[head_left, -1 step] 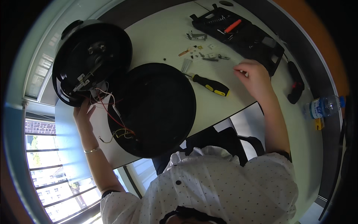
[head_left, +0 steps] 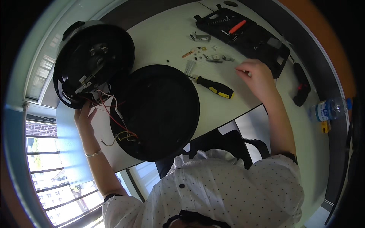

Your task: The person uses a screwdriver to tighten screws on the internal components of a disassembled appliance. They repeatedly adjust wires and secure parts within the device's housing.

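Note:
My left hand [head_left: 84, 114] grips the near rim of a round black appliance shell [head_left: 114, 41], which stands tilted at the left with its hollow inside showing metal brackets. Red, white and yellow wires [head_left: 115, 102] run from it to a second round black shell [head_left: 163, 110] lying in front of me. My right hand [head_left: 258, 78] hovers over the table with thumb and fingers pinched together; anything between them is too small to make out. Nearest to it lies a black and yellow screwdriver [head_left: 215, 87], its shaft tip by the second shell's rim.
Small metal parts and screws [head_left: 207, 57] lie scattered on the white table [head_left: 159, 41]. Behind them is an open black tool case [head_left: 243, 38] with a red-handled tool. At the right are a black and red power tool [head_left: 301, 85] and a water bottle [head_left: 330, 109].
My right hand has shifted slightly to the left and away from me, still pinched. My left hand and the shells stay as they were.

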A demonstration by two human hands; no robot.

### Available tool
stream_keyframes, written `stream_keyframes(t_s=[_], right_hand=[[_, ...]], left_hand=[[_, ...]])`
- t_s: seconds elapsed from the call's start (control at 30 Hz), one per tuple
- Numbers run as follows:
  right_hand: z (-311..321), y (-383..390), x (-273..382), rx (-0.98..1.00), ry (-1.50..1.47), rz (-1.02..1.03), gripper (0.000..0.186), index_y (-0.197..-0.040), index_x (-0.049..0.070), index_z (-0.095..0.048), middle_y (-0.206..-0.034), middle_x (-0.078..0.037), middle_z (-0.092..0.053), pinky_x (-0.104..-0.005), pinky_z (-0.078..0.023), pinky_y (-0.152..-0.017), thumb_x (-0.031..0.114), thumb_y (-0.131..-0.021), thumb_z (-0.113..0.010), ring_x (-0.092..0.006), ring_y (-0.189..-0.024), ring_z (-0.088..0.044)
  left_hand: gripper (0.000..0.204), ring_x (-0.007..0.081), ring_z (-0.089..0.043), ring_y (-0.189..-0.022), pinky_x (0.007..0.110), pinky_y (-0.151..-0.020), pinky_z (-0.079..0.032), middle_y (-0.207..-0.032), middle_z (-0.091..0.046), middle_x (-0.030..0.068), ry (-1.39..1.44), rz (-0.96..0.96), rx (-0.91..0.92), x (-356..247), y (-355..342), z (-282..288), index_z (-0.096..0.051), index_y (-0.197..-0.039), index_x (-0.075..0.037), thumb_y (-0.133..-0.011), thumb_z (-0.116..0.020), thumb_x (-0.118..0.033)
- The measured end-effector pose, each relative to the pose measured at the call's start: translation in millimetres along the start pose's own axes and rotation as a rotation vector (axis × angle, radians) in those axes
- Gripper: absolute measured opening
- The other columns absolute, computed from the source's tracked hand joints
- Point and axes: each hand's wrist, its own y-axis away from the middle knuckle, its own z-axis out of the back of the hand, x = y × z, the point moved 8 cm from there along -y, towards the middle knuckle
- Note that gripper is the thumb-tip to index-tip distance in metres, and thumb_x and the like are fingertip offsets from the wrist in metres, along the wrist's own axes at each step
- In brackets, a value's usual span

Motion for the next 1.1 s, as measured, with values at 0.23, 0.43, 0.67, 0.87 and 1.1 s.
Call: stream_keyframes(t_s=[0.23, 0.43, 0.67, 0.87, 1.1], right_hand=[[-50, -64, 29, 0.083, 0.173, 0.208, 0.012, -0.082, 0.007, -0.069, -0.080, -0.005, -0.061, -0.0351, -0.049, -0.072, 0.007, -0.071, -0.066, -0.0245, -0.086, -0.056], [-88, -91, 44, 0.080, 0.119, 0.494, 0.012, -0.075, 0.011, -0.071, -0.074, -0.003, -0.061, -0.0349, -0.045, -0.075, 0.007, -0.067, -0.064, -0.0226, -0.085, -0.055], [-104, -96, 55, 0.254, 0.216, 0.599, 0.012, -0.078, 0.008, -0.069, -0.077, -0.002, -0.060, -0.0340, -0.045, -0.078, 0.007, -0.067, -0.067, -0.0214, -0.085, -0.053], [-97, -97, 49, 0.191, 0.115, 0.571, 0.005, -0.072, 0.006, -0.067, -0.073, -0.004, -0.060, -0.0353, -0.046, -0.072, 0.007, -0.067, -0.064, -0.0230, -0.082, -0.054], [-71, -103, 34, 0.113, -0.148, 0.329, 0.010, -0.080, 0.003, -0.067, -0.075, -0.006, -0.063, -0.0344, -0.047, -0.069, 0.010, -0.074, -0.067, -0.0233, -0.079, -0.057]], left_hand=[[0.053, 0.0248, -0.051, -0.116, 0.036, -0.090, -0.050, -0.122, -0.053, 0.0136, -0.226, -0.197, -0.302, -19, 10, 43, -0.046, -0.129, 0.000, -0.081, -0.065, -0.014], [0.044, 0.0270, -0.050, -0.116, 0.038, -0.091, -0.050, -0.122, -0.053, 0.0145, -0.683, -0.802, -0.398, -87, 54, 6, -0.055, -0.122, -0.004, -0.081, -0.066, -0.010], [0.040, 0.0272, -0.052, -0.113, 0.038, -0.092, -0.046, -0.122, -0.053, 0.0137, -0.889, -1.178, -0.415, -119, 82, -32, -0.058, -0.115, 0.001, -0.077, -0.067, -0.002], [0.038, 0.0278, -0.053, -0.111, 0.035, -0.090, -0.047, -0.119, -0.054, 0.0147, -0.849, -1.235, -0.365, -126, 92, -49, -0.059, -0.113, 0.002, -0.076, -0.066, 0.000], [0.032, 0.0258, -0.058, -0.103, 0.033, -0.084, -0.050, -0.109, -0.060, 0.0132, -0.793, -1.240, -0.174, -136, 103, -69, -0.061, -0.110, 0.002, -0.078, -0.063, 0.004]])
